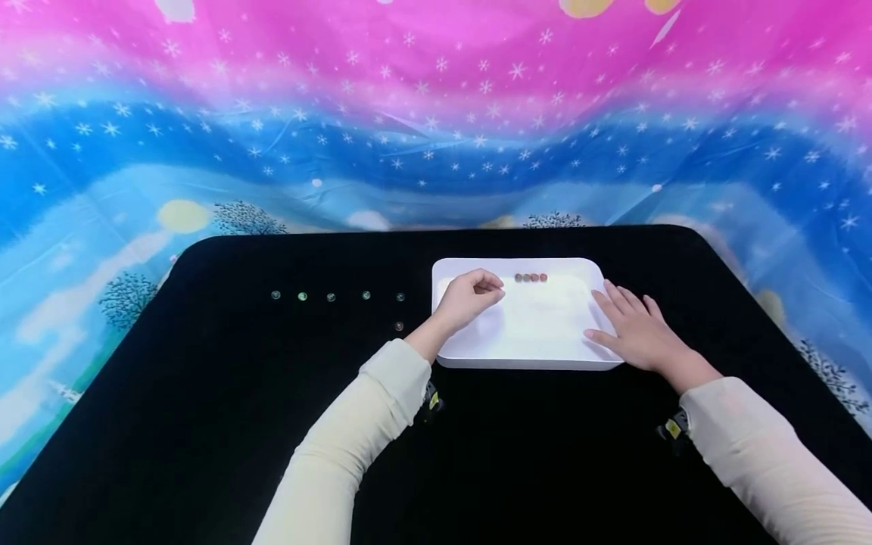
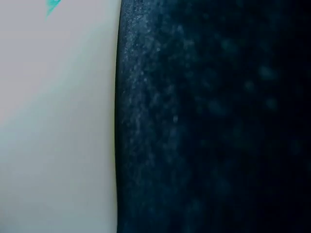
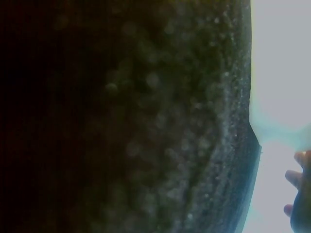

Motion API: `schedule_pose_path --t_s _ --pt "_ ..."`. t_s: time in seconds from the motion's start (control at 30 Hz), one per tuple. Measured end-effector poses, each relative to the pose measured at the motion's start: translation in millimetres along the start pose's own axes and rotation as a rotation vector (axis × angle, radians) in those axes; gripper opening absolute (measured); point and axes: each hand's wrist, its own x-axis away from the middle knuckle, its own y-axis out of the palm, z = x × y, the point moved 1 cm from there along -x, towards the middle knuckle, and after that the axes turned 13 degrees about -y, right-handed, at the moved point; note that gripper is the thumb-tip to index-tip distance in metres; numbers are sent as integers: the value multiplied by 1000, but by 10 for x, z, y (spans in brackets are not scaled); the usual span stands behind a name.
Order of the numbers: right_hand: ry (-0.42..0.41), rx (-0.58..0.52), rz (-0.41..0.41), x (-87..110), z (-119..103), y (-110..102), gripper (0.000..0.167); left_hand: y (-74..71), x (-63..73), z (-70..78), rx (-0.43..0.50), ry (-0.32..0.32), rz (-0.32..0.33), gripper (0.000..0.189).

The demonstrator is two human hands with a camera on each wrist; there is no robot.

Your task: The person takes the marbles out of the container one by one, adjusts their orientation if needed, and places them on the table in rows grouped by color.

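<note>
My left hand (image 1: 470, 295) reaches over the left part of a white rectangular tray (image 1: 545, 364), its fingers bent and the thumb close to the index fingertip. Whether anything small is between them cannot be made out. Inside the tray, near the far wall, several reddish-brown glass marbles (image 1: 534, 278) sit side by side in a short row, just right of my left fingertips. My right hand (image 1: 633, 325) lies spread over the tray's right rim with its fingers straight. At the right wrist view's lower right edge, fingertips (image 3: 293, 178) show beside a pale surface.
Left of the tray, several small greenish, clear marbles (image 1: 331, 297) stand spaced in a line on the black cloth-covered table (image 1: 204, 378). One more marble (image 1: 399, 326) lies nearer, below the line's right end. A patterned pink and blue curtain (image 1: 409, 113) hangs behind.
</note>
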Motion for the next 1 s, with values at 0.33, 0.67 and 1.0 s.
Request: schedule_pose_path --t_s 0.33,0.67,1.0 --pt "13 -4 -16 14 22 8 83 134 -59 56 9 2 6 18" --pt "9 -9 0 -4 38 16 81 187 -78 124 74 12 -31 22" --pt "6 -16 2 -22 48 27 81 217 -126 196 115 17 -50 22"
